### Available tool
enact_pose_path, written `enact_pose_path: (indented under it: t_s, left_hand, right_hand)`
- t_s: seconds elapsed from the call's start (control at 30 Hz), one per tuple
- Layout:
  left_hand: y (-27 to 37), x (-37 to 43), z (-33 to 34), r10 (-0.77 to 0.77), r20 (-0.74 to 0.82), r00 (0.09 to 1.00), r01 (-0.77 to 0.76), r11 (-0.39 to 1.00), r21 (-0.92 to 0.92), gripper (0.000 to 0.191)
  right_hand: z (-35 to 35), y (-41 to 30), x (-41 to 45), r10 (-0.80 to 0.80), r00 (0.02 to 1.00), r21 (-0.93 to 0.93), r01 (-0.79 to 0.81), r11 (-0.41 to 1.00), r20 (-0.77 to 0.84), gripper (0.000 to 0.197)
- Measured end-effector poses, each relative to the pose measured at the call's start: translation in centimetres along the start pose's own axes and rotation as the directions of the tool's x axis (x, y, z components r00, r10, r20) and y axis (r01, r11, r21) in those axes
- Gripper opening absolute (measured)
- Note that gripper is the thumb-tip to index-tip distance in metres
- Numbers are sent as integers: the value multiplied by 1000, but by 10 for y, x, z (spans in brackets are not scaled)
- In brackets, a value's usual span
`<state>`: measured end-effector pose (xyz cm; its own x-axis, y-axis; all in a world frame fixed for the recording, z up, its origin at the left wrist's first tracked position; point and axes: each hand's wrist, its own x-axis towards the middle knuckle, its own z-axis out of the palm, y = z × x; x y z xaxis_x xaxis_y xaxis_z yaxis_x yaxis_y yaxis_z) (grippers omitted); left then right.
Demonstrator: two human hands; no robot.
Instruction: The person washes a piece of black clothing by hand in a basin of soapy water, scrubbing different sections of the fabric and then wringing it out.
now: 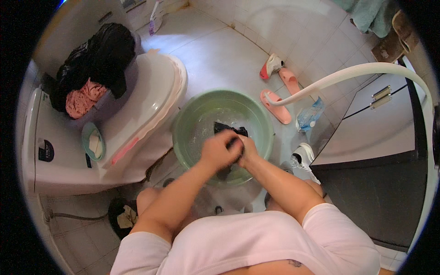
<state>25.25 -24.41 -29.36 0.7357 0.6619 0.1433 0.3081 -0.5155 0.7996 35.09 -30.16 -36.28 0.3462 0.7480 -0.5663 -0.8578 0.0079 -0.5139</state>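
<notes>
Black wet cloth (pixel 220 128) is bunched between both hands over a round green plastic basin (pixel 180 113) that holds water. My left hand (pixel 221 148), slightly blurred, has its fingers curled around part of the cloth. Against it on the right, my right hand (pixel 248 151) grips the same cloth, its fingers partly hidden. Part of the cloth sticks out beyond the hands, and a dark part shows below them in the basin.
On the left a toilet (pixel 151 89) bears a tub of dark and pink clothes (pixel 86 98) and a green soap dish (pixel 85 144). Pink slippers (pixel 279 109), sneakers (pixel 304 154), a blue-white plastic bag (pixel 307 115), a pale hose (pixel 343 74) and a cabinet (pixel 371 202) are on the right.
</notes>
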Motion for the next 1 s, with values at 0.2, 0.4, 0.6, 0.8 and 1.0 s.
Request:
enact_pose_path:
  t_s: [0.2,0.4,0.6,0.8,1.0]
  left_hand:
    - [3,-2,-5,69,-82,994,-59,991,119,30]
    - [-30,15,7,-138,-201,970,125,989,-78,24]
    - [-16,10,10,-36,-65,997,30,996,-89,21]
    - [-55,26,12,-449,180,875,434,565,-701,30]
    - [-21,10,13,-493,343,800,483,188,-855,47]
  right_hand:
    - [46,-19,-28,125,980,199,-154,968,154,44]
    - [49,0,-18,48,998,28,-47,998,-35,28]
    - [28,-7,2,-24,999,-403,32,915,25,16]
    - [40,-7,-23,-118,993,-206,118,971,8,26]
    - [35,-8,-20,-608,672,-632,699,334,422,32]
